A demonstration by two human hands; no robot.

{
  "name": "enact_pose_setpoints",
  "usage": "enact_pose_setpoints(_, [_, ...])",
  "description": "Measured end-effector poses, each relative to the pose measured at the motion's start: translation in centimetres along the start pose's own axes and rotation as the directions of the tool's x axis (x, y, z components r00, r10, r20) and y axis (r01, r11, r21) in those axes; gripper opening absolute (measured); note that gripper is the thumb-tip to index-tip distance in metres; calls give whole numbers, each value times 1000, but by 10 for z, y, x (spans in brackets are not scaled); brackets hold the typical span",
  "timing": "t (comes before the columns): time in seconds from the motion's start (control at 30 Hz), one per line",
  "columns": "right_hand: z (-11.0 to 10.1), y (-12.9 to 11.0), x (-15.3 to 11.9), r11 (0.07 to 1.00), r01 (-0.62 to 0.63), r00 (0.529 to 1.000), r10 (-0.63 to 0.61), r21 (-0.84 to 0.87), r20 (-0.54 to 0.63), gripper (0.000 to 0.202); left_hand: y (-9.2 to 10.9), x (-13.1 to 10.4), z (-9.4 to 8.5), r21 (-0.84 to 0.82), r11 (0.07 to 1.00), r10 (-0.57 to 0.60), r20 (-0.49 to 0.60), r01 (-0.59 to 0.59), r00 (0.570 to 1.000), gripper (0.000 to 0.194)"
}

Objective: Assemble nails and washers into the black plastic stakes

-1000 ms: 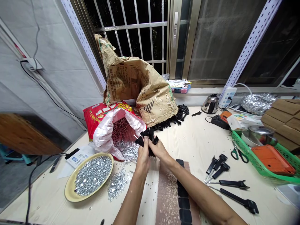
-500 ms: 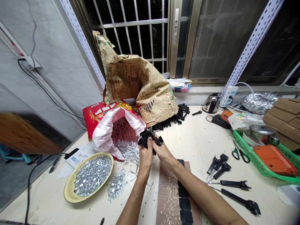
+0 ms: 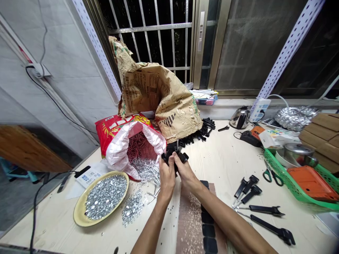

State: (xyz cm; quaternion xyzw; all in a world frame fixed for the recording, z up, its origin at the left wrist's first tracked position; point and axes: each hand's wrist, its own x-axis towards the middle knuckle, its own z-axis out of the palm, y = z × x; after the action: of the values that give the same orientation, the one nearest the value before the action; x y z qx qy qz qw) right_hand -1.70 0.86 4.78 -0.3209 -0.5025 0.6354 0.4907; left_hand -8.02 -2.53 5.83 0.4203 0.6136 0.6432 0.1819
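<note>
Both my hands meet at the middle of the table, closed around a small bunch of black plastic pieces (image 3: 172,151). My left hand (image 3: 167,173) grips them from the left, its thumb pressed up against them. From the right, my right hand (image 3: 186,172) clasps the same bunch. Thin metal shafts stick up out of it; the fingers hide most of its lower part. Just left of my hands lie loose metal nails (image 3: 148,170), spilling from a red and white sack (image 3: 112,155). Behind them a torn brown paper sack (image 3: 177,116) stands over more black plastic pieces (image 3: 205,130).
At left, a yellow dish (image 3: 79,215) holds metal washers, with loose washers (image 3: 132,208) beside it. A brown board (image 3: 189,222) with black pads lies under my forearms. Right are several black-handled pieces (image 3: 267,210), scissors (image 3: 272,174), a green basket (image 3: 291,190) and a kettle (image 3: 239,117).
The bunch of black pieces has turned slightly in my hands, and my right thumb now lies over its front. The whole view has shifted a little.
</note>
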Motion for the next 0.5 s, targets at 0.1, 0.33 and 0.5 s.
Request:
enact_pose_setpoints(0.1, [-2, -5, -1, 974, 180, 983, -184, -141, -13, 40, 0, -1, 1, 3, 1000, -23, 4, 23, 1000, 61])
enact_pose_setpoints(0.33, [1, -2, 11, 993, 49, 997, -43, -103, 61, 40, -2, 6, -4, 25, 1000, -13, 57, 12, 998, 59])
enact_pose_setpoints(0.5, [-1, 10, 11, 986, 157, 986, -160, -56, -50, 38, -2, 11, -4, -1, 999, 52, 123, -52, 991, 54])
